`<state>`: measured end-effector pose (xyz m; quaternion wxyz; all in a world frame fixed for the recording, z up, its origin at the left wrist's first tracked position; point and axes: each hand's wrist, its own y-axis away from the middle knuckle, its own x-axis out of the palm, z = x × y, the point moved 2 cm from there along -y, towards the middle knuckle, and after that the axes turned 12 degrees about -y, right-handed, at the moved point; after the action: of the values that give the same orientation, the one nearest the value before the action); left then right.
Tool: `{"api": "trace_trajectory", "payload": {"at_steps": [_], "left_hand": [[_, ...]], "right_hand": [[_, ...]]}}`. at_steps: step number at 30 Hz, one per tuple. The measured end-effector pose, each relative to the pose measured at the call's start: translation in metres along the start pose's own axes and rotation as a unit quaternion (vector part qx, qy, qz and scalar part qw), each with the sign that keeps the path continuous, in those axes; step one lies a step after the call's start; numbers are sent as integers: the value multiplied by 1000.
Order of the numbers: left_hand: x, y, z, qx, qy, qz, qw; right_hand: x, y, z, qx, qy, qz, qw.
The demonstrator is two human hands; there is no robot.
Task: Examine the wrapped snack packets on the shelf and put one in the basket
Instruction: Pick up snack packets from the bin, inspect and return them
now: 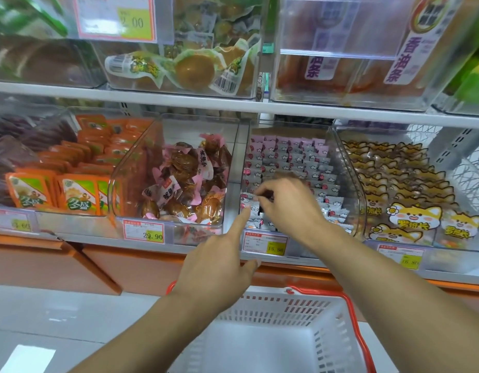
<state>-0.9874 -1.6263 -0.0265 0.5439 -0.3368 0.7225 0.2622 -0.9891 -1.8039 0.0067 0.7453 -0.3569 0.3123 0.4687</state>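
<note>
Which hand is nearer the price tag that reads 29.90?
Left. The left hand points just right of the 29.90 price tag; the right hand is farther right, inside the bin of small packets.

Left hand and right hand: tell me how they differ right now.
The left hand points one straight finger at the front of the bin of small white and pink packets and holds nothing; the right hand reaches inside that bin, its fingers pinching a packet. The left is lower, the right higher. Both hang above the white basket.
</note>
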Motion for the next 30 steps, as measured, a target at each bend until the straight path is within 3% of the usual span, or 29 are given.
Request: {"api": "trace_trajectory", "payload": {"at_steps": [5,9,12,16,20,22,24,27,30], "left_hand": [[-3,-4,0,9,5,13,1000],[-8,-2,-3,3,68,-41,997],[-18,-3,-4,-32,221,-105,969],[-31,1,-4,-62,386,-104,915],[-35,8,-2,-91,461,-93,878],[-35,10,1,-103,465,-97,874],[-34,11,4,-111,447,-101,882],[-27,8,3,-146,511,-60,845],[-23,5,-3,-177,557,-26,811]], "right_hand": [[-6,-1,3,-8,-175,-75,982],[-31,12,16,-33,-357,-214,908],[-45,23,17,1,-439,-277,855],[-38,48,6,163,-542,-196,801],[-33,73,-2,265,-679,-141,670],[-34,80,-6,283,-713,-130,628],[-34,85,-7,296,-730,-122,604],[-34,90,-9,316,-747,-115,574],[-35,93,-6,315,-741,-63,590]]}}
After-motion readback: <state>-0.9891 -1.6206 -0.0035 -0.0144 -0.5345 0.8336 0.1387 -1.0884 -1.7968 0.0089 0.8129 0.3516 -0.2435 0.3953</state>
